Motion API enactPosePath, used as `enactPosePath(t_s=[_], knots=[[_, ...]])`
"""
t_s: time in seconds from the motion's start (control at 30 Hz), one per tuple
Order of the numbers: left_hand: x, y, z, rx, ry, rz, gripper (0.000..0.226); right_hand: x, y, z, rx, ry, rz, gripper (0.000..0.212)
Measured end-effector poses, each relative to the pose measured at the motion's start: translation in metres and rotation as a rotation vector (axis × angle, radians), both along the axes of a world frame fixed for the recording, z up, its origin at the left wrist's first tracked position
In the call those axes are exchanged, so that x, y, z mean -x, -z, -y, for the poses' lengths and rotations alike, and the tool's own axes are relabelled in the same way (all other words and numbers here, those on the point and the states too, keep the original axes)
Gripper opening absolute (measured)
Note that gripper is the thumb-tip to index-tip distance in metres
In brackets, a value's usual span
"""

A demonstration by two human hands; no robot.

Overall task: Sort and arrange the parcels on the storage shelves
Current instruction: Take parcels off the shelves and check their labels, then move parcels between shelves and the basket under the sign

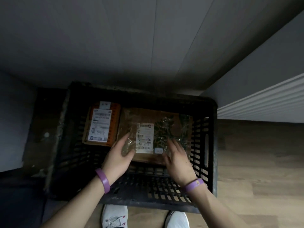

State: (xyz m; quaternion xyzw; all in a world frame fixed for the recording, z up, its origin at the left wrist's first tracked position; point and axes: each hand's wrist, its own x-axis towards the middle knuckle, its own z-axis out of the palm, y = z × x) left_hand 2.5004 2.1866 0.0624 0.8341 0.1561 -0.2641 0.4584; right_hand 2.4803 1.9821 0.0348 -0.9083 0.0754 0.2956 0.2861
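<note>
- head view: the film-wrapped parcel [154,134] is lying flat on the floor of a black plastic crate [212,145], towards its right side, with a white shipping label [144,138] facing up.
- the left hand [120,153] is resting on the parcel's near left corner, fingers running straight along the edge and thumb lying across the top. it is touching the parcel rather than clasping it.
- the right hand [177,158] is blurred. its fingers are looking straight and spread over the near right part of the parcel, with no grip closed that i can see.
- handling, as a judgement: the parcel is looking flat and fairly light, with a stiff brown board or box under loose, crinkled clear film. the film is probably going to be slippery and may slide or tear if pinched alone.
- the safer hold is likely both hands under the two short edges, fingers below the stiff layer and thumbs on top, keeping it level while lifting it past the crate walls.
- also in the crate: an orange cardboard box [102,124] is lying just beside the parcel on the left, carrying its own white label [100,125]. whether the two are touching i cannot tell. the near part of the crate floor is showing only its lattice.
- the crate is standing on a wooden floor [256,162], just beyond the person's white shoes [115,216].
- no storage shelf is showing clearly in this view, so nothing is yet placed.
</note>
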Motion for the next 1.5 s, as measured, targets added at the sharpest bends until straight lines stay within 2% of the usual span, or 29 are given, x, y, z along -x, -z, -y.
enactPosePath(t_s=[0.2, 0.43, 0.63, 0.8, 0.97, 1.1, 1.33, 1.5], knots=[[-0.034, -0.159, -0.011, 0.026, -0.002, 0.051, 0.059, -0.047, -0.168, -0.011, -0.028, 0.000, 0.030, 0.059], [-0.063, -0.419, -0.030, 0.194, -0.148, 0.025, 0.051, -0.082, -0.437, -0.044, -0.067, 0.057, 0.110, 0.053], [-0.067, -0.606, -0.053, 0.317, -0.252, 0.197, 0.044, -0.098, -0.623, -0.099, -0.152, -0.082, 0.277, 0.054], [-0.054, -0.723, -0.092, 0.206, -0.347, 0.434, 0.046, -0.113, -0.733, -0.157, -0.240, -0.332, 0.432, 0.056], [0.004, -0.806, -0.129, 0.055, -0.551, 0.618, 0.050, -0.106, -0.818, -0.211, -0.382, -0.595, 0.582, 0.055], [0.078, -0.852, -0.145, -0.021, -0.742, 0.727, 0.051, -0.065, -0.867, -0.245, -0.524, -0.840, 0.645, 0.055], [0.236, -0.904, -0.156, -0.216, -1.012, 0.829, 0.051, 0.072, -0.928, -0.307, -0.904, -1.232, 0.635, 0.052], [0.369, -0.926, -0.156, -0.370, -1.268, 0.824, 0.053, 0.194, -0.949, -0.347, -1.089, -1.526, 0.564, 0.053]])
